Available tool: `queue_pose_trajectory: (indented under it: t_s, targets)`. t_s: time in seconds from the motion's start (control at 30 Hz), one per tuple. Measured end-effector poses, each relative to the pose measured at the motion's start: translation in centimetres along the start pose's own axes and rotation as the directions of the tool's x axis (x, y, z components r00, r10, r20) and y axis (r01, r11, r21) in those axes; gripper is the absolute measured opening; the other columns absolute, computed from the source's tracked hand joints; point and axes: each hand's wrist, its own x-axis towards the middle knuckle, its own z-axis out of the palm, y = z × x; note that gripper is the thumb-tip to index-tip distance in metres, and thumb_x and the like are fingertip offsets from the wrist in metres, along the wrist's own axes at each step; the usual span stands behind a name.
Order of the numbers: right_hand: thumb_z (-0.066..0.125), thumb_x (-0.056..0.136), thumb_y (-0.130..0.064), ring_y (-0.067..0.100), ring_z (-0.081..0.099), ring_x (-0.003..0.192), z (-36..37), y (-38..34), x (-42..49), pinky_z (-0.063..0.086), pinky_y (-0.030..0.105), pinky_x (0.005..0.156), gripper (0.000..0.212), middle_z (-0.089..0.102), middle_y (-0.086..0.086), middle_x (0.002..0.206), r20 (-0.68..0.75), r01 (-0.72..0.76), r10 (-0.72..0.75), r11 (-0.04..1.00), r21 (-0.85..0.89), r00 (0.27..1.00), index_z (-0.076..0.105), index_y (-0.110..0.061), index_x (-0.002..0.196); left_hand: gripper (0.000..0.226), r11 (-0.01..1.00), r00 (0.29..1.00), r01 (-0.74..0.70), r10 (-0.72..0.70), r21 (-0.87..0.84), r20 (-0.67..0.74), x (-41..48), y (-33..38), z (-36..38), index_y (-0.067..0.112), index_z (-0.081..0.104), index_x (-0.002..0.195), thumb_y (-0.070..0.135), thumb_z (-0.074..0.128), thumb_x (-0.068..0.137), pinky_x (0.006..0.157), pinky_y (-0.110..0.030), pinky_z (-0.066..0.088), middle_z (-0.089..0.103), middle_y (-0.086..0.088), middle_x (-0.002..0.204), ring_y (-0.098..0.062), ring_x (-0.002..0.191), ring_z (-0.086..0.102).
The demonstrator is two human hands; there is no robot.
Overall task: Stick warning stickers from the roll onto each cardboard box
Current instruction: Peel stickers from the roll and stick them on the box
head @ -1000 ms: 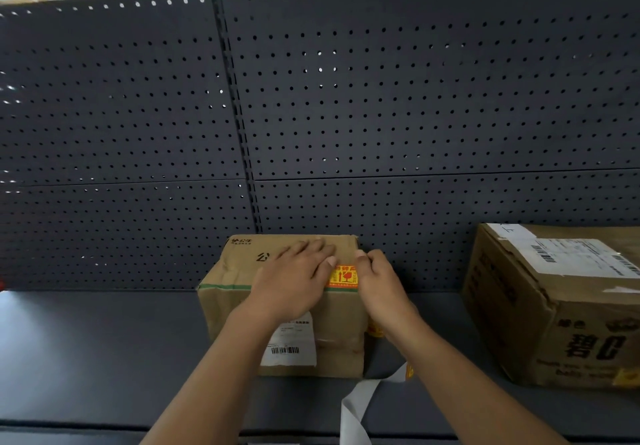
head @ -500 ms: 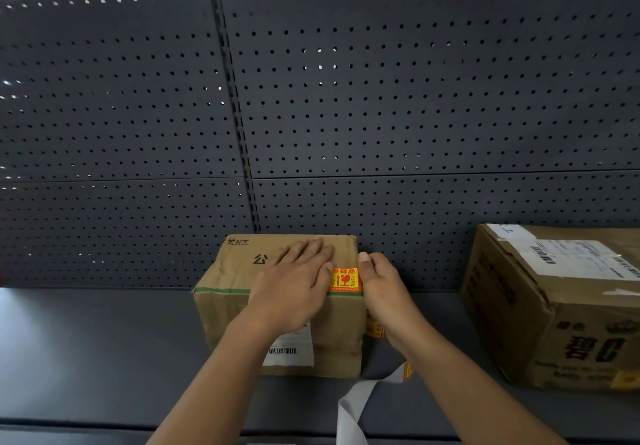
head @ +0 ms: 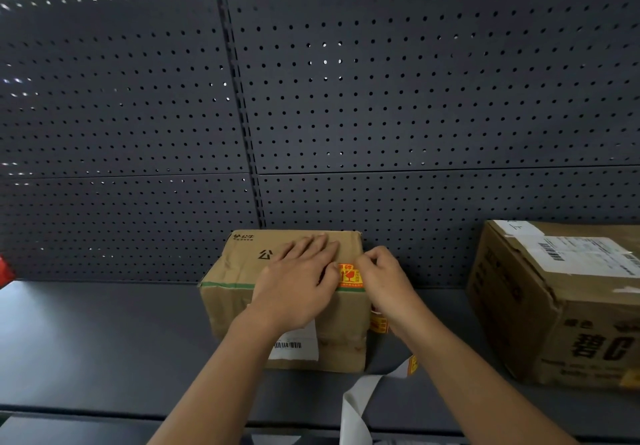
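A small cardboard box [head: 242, 261] stands on the dark shelf against the pegboard. An orange and yellow warning sticker [head: 349, 275] lies on its top near the front right edge. My left hand [head: 298, 281] lies flat on the box top, fingers spread, just left of the sticker. My right hand [head: 384, 278] is curled at the box's right edge, its fingertips touching the sticker's right side. The sticker roll [head: 378, 323] is mostly hidden behind my right wrist, and its white backing strip [head: 356, 406] hangs toward me. A larger cardboard box [head: 554, 306] stands at the right.
The dark shelf surface [head: 104, 333] stretches left of the small box. A dark pegboard wall [head: 381, 98] rises right behind the boxes. A red object [head: 5, 269] shows at the far left edge.
My right hand's fingers have curled over the sticker's right edge. The left hand has shifted slightly on the box top. The view has drifted a little.
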Motion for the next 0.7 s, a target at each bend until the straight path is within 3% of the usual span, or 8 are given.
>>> queue_pose_trajectory:
  t_s: [0.13,0.23,0.5,0.7]
  targets:
    - [0.051,0.104,-0.026,0.011,0.057,0.071,-0.6,-0.4,0.4,0.042,0.026,0.059,0.015,0.061,0.002,0.085,0.015,-0.052,0.051,0.998,0.032,0.999,0.057,-0.012,0.102,0.056,1.0,1.0,-0.007,0.007,-0.018,0.004,0.0,-0.3,0.0,0.035,0.019,0.164,0.05,0.018,0.109,0.127,-0.031,-0.001,0.013,0.011,0.173,-0.007,0.159,0.005]
    - [0.054,0.103,-0.024,0.008,0.053,0.06,-0.9,-0.4,0.6,0.038,0.021,0.049,0.011,0.059,0.0,0.077,-0.004,-0.047,0.047,0.999,0.023,0.999,0.056,-0.014,0.097,0.056,1.0,1.0,-0.017,0.017,-0.021,0.005,-0.1,-0.5,0.0,0.037,0.02,0.164,0.051,0.017,0.109,0.127,-0.03,-0.001,0.012,0.012,0.172,-0.006,0.159,0.006]
    - [0.058,0.099,-0.017,0.006,0.045,0.044,-1.0,0.3,1.2,0.034,0.022,0.04,0.016,0.053,0.0,0.063,-0.015,-0.113,0.116,0.984,0.135,0.993,0.058,-0.007,0.111,0.056,1.0,1.0,-0.011,0.011,-0.006,-0.008,-0.1,-0.7,0.2,0.04,0.021,0.163,0.053,0.017,0.108,0.126,-0.029,0.0,0.014,0.014,0.172,-0.005,0.158,0.008]
    - [0.064,0.097,-0.021,0.008,0.06,0.064,-0.6,-0.1,1.3,0.041,0.014,0.04,0.02,0.065,0.005,0.086,-0.054,-0.036,0.04,0.997,0.064,0.998,0.058,-0.008,0.11,0.055,1.0,0.999,-0.007,0.007,0.01,-0.043,0.0,-0.3,0.4,0.038,0.023,0.163,0.05,0.018,0.109,0.129,-0.032,0.004,0.017,0.012,0.172,-0.006,0.158,0.011]
